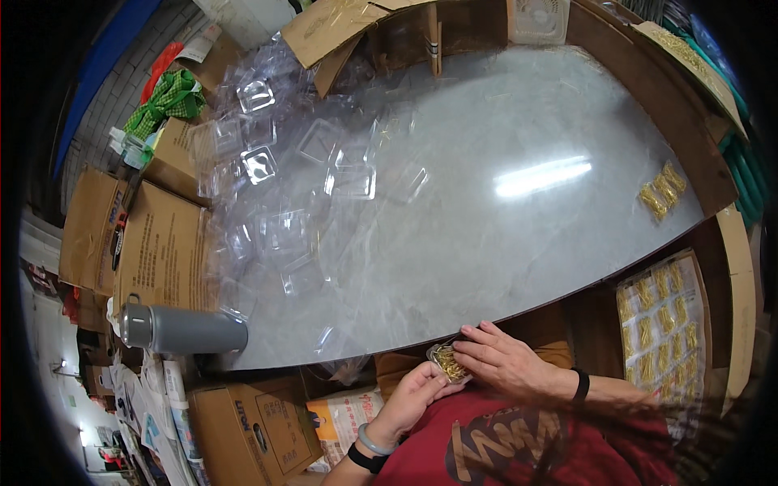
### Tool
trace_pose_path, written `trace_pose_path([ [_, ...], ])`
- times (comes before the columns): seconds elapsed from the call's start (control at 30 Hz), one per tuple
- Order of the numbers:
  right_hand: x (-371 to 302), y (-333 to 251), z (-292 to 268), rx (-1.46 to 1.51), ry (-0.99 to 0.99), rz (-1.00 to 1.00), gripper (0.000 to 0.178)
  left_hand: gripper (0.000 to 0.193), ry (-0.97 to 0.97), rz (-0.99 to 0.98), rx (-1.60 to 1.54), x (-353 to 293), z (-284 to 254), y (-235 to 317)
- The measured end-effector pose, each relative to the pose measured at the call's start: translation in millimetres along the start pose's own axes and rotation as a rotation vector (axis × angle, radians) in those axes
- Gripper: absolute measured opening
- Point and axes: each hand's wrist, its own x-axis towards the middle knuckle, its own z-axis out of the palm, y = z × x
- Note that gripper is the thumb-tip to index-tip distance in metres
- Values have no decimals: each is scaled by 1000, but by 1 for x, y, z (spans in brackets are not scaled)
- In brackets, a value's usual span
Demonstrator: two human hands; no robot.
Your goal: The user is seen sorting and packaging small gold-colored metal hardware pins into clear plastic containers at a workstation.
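Two hands meet at the near edge of the grey table, about six o'clock: the left hand cups a small clear plastic box of gold clips from below, fingers curled round it, while the right hand presses its fingertips down on top. It looks like the filling-and-closing step. Snapping it shut seems to call for even pressure; empty clear boxes lie heaped at ten o'clock, finished gold packs at two.

Small clear plastic clamshell box, filled with thin gold-coloured metal clips, is sitting tilted just below the grey worktop's near edge.
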Motion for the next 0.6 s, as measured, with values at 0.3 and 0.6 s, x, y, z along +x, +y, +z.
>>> trace_pose_path([
  [0.3, 27, -3, -22, 170, 227, -64, 46, 15, -114, 200, 342, -8, 10, 41],
  [0.6, 53, 25, -8, 0, 398, 181, 43, 19, 610, 782, 1584, 48, 35, 63],
])
